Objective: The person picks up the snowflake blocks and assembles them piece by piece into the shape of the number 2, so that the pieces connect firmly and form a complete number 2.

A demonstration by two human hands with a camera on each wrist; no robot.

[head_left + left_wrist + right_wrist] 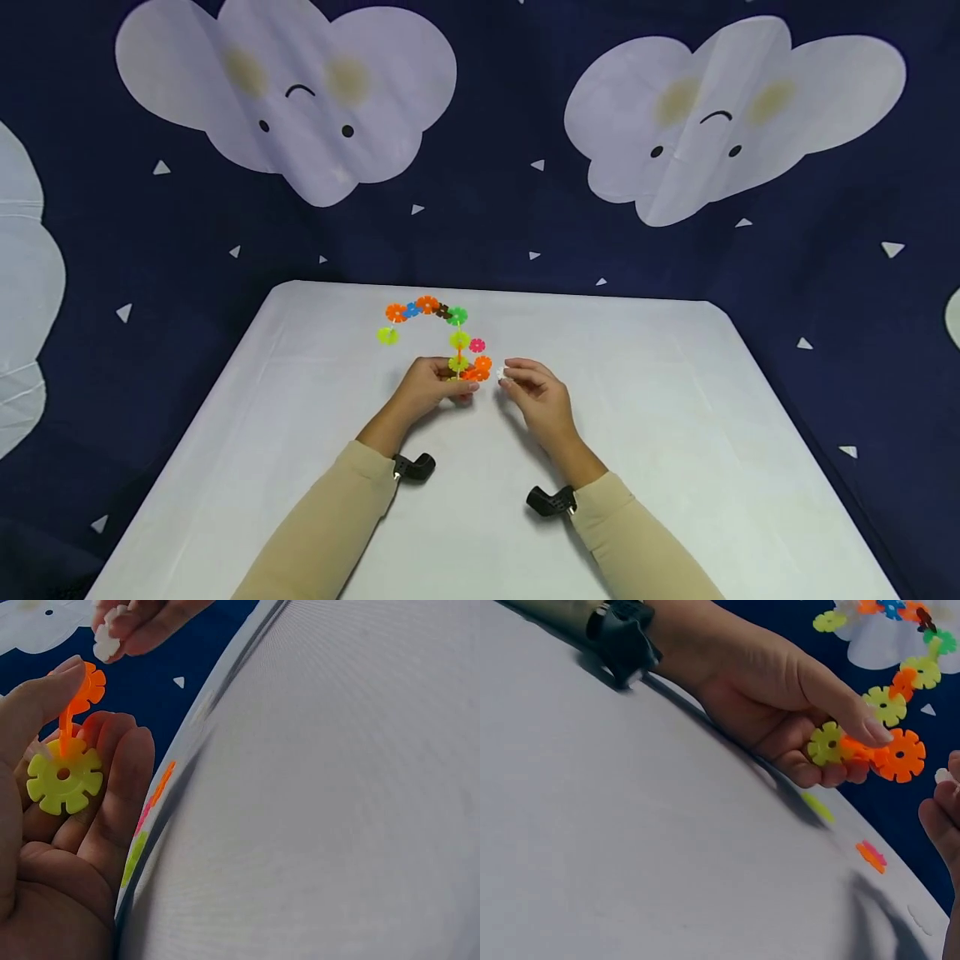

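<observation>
My left hand [424,385] pinches the lower end of a curved chain of notched plastic flower discs, orange, blue, brown, green and yellow-green [427,304]. In the left wrist view, its thumb presses by an orange disc [91,684], and a yellow-green disc [64,796] lies over the curled fingers. Just to the right, my right hand [543,404] pinches a white notched disc [107,645] between thumb and fingertips. A small gap separates this disc from the chain's orange end disc [901,755].
Loose discs lie on the white table [675,433]: a yellow-green one [819,808], an orange and pink pair [871,856] and a whitish one [919,920]. A dark blue cloth with clouds [735,125] hangs behind. Each wrist wears a black camera [551,502].
</observation>
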